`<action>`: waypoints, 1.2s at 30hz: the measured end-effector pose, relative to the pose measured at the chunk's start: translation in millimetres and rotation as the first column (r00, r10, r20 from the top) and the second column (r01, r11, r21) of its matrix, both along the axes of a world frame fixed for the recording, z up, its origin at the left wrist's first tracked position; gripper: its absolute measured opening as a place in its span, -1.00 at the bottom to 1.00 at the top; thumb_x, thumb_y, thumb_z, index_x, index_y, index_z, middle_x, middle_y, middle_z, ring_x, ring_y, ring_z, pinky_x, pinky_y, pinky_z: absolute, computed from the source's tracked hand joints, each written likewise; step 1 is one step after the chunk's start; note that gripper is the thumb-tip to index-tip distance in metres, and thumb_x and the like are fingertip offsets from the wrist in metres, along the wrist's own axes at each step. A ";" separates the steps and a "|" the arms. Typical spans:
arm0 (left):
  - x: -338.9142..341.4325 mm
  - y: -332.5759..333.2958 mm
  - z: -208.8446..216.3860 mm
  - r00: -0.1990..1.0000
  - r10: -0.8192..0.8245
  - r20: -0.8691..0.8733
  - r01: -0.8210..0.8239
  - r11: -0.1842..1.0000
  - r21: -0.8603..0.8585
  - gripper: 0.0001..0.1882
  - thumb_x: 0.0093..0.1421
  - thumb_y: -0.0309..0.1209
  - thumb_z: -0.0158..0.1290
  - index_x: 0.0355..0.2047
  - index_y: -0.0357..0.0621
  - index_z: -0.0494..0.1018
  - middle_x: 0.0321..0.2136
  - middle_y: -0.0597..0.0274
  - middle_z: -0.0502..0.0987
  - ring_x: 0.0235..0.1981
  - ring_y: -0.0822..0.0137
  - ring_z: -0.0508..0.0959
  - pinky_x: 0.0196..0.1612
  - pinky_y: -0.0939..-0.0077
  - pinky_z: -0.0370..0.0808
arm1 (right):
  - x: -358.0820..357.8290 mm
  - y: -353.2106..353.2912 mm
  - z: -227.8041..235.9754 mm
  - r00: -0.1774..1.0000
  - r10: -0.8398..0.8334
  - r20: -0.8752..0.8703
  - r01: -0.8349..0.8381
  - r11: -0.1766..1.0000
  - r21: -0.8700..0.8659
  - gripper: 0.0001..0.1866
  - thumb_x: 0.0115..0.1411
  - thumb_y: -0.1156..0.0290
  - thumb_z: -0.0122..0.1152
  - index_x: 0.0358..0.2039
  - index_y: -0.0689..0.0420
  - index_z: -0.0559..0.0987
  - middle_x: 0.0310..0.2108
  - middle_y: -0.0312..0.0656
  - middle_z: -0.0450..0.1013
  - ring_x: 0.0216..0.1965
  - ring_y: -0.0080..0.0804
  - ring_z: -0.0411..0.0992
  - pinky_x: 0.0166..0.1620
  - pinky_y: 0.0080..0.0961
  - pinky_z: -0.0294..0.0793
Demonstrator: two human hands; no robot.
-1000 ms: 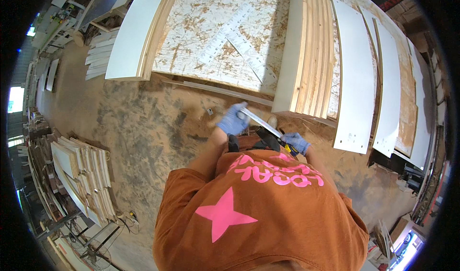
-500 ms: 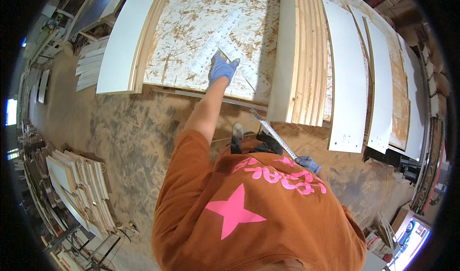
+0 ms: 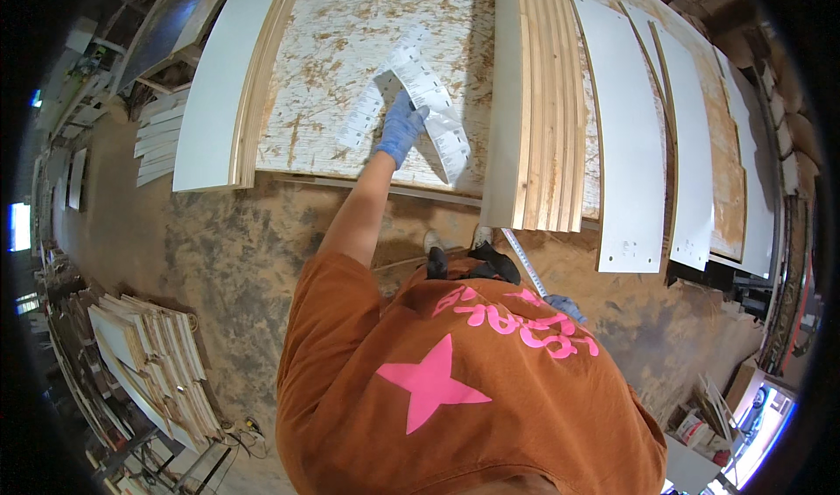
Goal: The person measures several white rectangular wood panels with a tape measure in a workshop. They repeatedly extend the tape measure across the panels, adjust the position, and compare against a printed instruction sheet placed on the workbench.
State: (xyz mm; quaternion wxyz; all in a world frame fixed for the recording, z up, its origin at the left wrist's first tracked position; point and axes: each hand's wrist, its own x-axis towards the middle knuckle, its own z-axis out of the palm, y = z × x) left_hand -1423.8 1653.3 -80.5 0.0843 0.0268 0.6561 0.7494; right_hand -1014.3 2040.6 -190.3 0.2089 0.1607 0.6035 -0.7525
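Observation:
In a blue glove, my left hand (image 3: 402,130) is closed on a strip of white printed labels (image 3: 426,88) above the scuffed white work surface (image 3: 328,36). The strip is folded over, and its right length curves up and hangs toward the near edge. Its other length (image 3: 360,116) lies to the left of my hand. My right hand (image 3: 564,307), also gloved, is low beside my body, partly hidden by my shirt. From it a narrow white strip with markings (image 3: 525,263), resembling a measuring tape, reaches up toward the stacked boards; its fingers are mostly hidden.
White boards are stacked at the left (image 3: 229,84) and right (image 3: 551,101) of the work surface. Single white panels (image 3: 621,136) lie farther right, overhanging the edge. More boards (image 3: 157,364) lean at lower left. A cable (image 3: 252,429) lies on the dusty floor.
My left hand has gripped and raised the label strip, which was lying flat and now bends upward. The marked strip at my right hand has swung closer and steeper.

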 end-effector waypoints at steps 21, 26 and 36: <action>87.8 -40.8 105.9 0.980 0.016 -0.199 0.001 0.996 0.084 -0.51 0.11 -0.55 -0.04 0.08 -0.26 0.17 -0.15 0.23 0.39 -0.17 0.43 0.40 -0.12 0.60 0.37 | -7.3 30.1 -60.5 0.786 0.485 0.384 -0.607 0.490 0.625 -0.76 0.05 0.28 0.04 -0.36 0.15 0.54 -0.39 -0.12 0.49 -0.35 -0.27 0.44 -0.24 -0.46 0.40; 97.2 -36.4 115.8 0.986 0.082 -0.142 -0.051 0.975 0.215 -0.54 0.11 -0.56 -0.11 0.07 -0.27 0.19 -0.16 0.22 0.39 -0.19 0.44 0.39 -0.12 0.60 0.37 | 4.9 30.9 -118.4 0.742 0.587 0.324 -0.607 0.383 0.696 -0.75 0.04 0.26 0.03 -0.35 0.12 0.53 -0.38 -0.10 0.48 -0.33 -0.23 0.44 -0.24 -0.44 0.40; 97.0 -39.1 107.1 0.977 0.137 -0.163 -0.099 0.970 0.223 -0.52 0.08 -0.54 -0.12 0.06 -0.29 0.20 -0.23 0.26 0.38 -0.27 0.48 0.38 -0.17 0.63 0.38 | 19.8 47.1 -188.4 0.665 0.692 0.281 -0.598 0.267 0.756 -0.73 0.03 0.20 0.00 -0.34 0.07 0.52 -0.34 -0.06 0.47 -0.30 -0.16 0.44 -0.22 -0.39 0.40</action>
